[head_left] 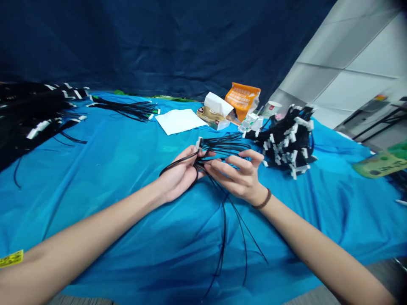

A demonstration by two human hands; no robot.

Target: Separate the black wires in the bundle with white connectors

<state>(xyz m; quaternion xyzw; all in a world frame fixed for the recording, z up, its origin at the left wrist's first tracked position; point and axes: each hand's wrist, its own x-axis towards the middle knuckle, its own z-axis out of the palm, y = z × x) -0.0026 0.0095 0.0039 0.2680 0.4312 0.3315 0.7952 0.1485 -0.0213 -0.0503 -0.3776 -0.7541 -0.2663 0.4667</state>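
Observation:
A wire harness (222, 142) of thin black wires is held over the middle of the table. My left hand (176, 178) is closed around its left end, where a white connector (199, 142) sticks up above the fingers. One wire loops back over the left palm. From the right, my right hand (241, 176) pinches some of the wires between thumb and forefinger, its other fingers half curled. Several loose wire ends (224, 220) hang between the hands toward the table's front edge. The exact grip at the fingertips is partly hidden.
A blue cloth (127, 237) covers the table. Piles of black harnesses with white connectors lie at left (34, 114) and right (289, 140); a smaller bundle (124, 109) lies behind. White paper (181, 121), a tissue pack (214, 112), an orange bag (243, 99) and a cup (271, 108) stand at the back.

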